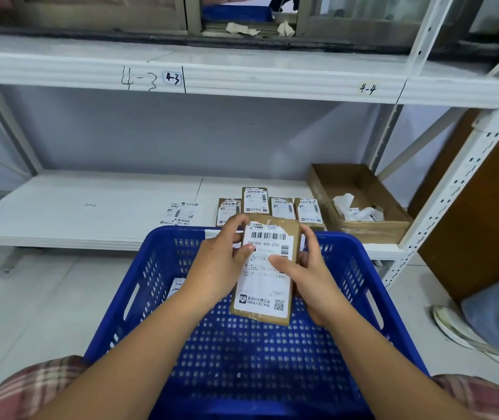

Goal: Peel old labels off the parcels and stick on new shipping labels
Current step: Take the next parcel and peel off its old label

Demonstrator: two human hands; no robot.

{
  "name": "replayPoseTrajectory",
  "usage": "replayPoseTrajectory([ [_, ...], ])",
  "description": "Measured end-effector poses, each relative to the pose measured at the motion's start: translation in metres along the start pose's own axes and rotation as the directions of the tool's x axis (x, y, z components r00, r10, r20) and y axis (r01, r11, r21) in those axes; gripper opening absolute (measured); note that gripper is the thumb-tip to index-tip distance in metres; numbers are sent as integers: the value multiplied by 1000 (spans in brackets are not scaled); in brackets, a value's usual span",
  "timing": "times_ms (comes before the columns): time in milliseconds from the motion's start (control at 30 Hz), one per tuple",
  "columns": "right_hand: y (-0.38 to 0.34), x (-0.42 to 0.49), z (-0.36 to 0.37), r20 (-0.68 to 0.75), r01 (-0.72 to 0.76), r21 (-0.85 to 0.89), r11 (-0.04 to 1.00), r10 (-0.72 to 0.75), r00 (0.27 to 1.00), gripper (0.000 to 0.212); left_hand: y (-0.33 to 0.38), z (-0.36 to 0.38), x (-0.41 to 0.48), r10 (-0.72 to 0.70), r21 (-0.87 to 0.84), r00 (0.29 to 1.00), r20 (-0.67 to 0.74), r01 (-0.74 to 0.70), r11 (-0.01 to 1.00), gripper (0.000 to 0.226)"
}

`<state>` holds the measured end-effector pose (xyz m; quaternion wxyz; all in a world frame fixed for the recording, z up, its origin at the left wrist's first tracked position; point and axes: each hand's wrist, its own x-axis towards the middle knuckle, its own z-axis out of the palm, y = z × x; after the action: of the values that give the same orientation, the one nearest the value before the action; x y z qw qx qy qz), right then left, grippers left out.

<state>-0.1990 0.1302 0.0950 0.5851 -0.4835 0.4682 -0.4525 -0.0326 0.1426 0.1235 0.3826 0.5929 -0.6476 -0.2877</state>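
Both hands hold one brown parcel (pixel 292 234) in the middle of the frame, above a blue basket (pixel 366 268). The parcel is tilted, with its top end leaning to the right. A white label (pixel 262 287) with bar codes covers most of its front.

The left hand (pixel 221 265) grips the parcel's left edge, fingers curled over the top corner and thumb pressing on the label. The right hand (pixel 314 277) grips the right edge, with its thumb lying flat on the label too.

Just behind the basket, four more parcels (pixel 283 207) with white labels lie in a row on the low white shelf (pixel 90 207). To their left lie some loose labels (pixel 180 213). At the right end of the shelf sits an open cardboard box (pixel 363 230) with crumpled white paper (pixel 354 210) inside. Another label (pixel 177 286) peeks out inside the basket, left of the left hand.
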Motion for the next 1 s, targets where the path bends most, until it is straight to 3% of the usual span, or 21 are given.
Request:
replayPoseTrajectory([
  [167, 2, -4, -2, -5, 32, -58, 998, -33, 999, 80, -4, 6, -4, -23, 43, 999, -28, 24, 999, 14],
  [333, 2, -9, -1, -22, 49, -81, 996, -51, 998, 81, -7, 17, -11, -102, -60, 994, -43, 99, 993, 56],
  [433, 3, -11, 1, -32, 58, -114, 992, -62, 998, 80, -10, 19, -13, -102, 3, 994, -50, 102, 995, 60],
  [633, 4, -14, 6, -36, 54, -175, 983, -61, 997, 81, -5, 17, -15, 9, 147, 994, -112, 7, 989, 46],
  [933, 8, -19, 8, -30, 41, -285, 958, -52, 998, 87, -9, 20, -12, -6, 190, 961, -277, 61, 980, 9],
  [1000, 5, -19, 6, -35, 62, -324, 944, -77, 996, 88, -10, 24, -13, -7, 196, 962, -272, 63, 979, 10],
])
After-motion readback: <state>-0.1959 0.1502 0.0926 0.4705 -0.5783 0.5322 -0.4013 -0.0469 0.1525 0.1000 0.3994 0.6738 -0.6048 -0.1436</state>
